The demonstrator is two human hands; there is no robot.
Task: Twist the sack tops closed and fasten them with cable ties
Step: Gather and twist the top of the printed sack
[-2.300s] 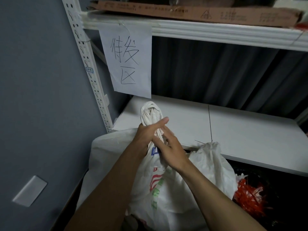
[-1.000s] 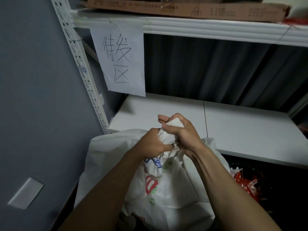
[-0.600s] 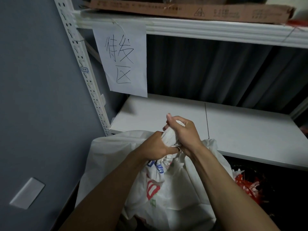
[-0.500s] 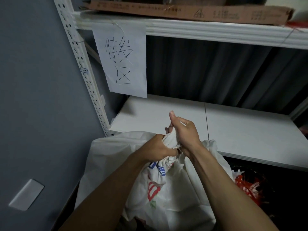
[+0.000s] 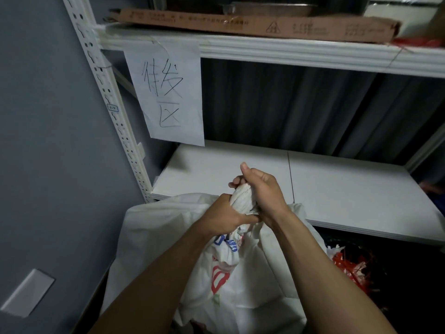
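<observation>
One white sack [image 5: 231, 273], printed red, blue and green, below the front edge of one white shelf [image 5: 337, 189], its twisted top [image 5: 242, 200] gripped by two hands: left hand [image 5: 224, 218] clenched low, right hand [image 5: 262, 191] wrapped above, thumb raised.

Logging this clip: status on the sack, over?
Left hand and right hand both grip the twisted sack top. No cable tie visible. Nothing in the way.

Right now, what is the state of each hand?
Left hand: closed around the neck of the white woven plastic sack.
Right hand: closed around the sack's twisted top.
</observation>
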